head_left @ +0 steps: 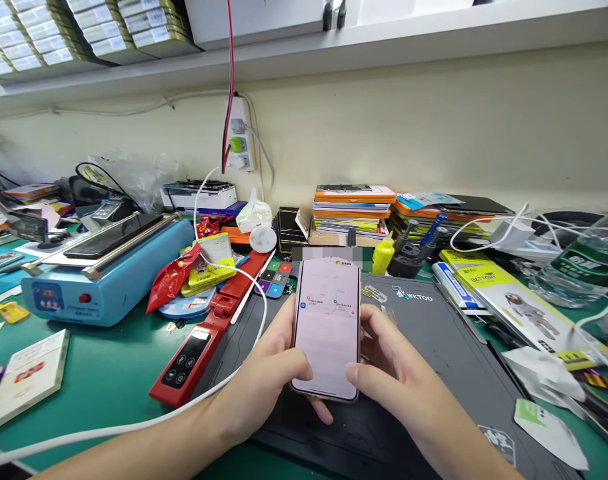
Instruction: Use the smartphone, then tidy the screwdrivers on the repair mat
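Observation:
A smartphone [328,333] with a lit, pale pinkish screen is held upright in both hands above a dark grey work mat [434,340]. My left hand [279,357] wraps round its left edge, the thumb over the lower left of the screen and a fingertip showing below the phone. On the other side my right hand [389,357] grips the right edge, its thumb at the lower right of the screen. The fingers behind the phone are mostly hidden.
A blue machine [109,280] with a dark phone on top stands left, beside a red handheld device [189,363]. A white cable [184,407] passes over my left forearm. Behind are stacked boxes [354,207] and a yellow bottle [383,255]; yellow battery packages [524,307] lie right.

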The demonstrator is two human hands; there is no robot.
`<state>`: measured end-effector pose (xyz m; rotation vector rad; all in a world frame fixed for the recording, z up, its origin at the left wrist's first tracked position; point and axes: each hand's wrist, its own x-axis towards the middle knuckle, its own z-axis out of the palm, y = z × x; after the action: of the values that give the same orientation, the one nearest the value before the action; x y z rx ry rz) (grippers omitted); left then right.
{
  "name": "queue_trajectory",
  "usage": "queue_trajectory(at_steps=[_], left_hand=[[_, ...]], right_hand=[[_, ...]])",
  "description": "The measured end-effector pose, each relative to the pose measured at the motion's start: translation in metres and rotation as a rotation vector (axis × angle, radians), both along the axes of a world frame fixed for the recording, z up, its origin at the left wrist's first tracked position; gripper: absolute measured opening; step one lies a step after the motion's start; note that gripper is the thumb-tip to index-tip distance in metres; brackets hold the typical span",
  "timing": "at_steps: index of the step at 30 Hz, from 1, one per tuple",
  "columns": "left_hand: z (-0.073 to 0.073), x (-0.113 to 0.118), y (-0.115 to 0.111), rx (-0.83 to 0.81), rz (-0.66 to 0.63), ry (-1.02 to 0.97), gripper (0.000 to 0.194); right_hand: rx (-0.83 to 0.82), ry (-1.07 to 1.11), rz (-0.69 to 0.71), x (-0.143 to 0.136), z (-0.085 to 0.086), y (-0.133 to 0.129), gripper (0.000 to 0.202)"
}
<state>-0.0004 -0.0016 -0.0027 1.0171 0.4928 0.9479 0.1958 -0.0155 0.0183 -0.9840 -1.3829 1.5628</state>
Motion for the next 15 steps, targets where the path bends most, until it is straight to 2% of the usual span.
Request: queue_trajectory(at_steps=[3,15], left_hand=[[-0.0014,-0.001,-0.0007,0.006,-0.013,-0.005,0.084],[-0.0083,0.0004,0.0008,-0.003,-0.002,-0.047,0.069]], right_hand=[[-0.003,0.008,0.001,-0.0001,0.0014,-0.0006,0.045],[0.001,0.003,0.002,0.0022,-0.0016,-0.0018,0.045]])
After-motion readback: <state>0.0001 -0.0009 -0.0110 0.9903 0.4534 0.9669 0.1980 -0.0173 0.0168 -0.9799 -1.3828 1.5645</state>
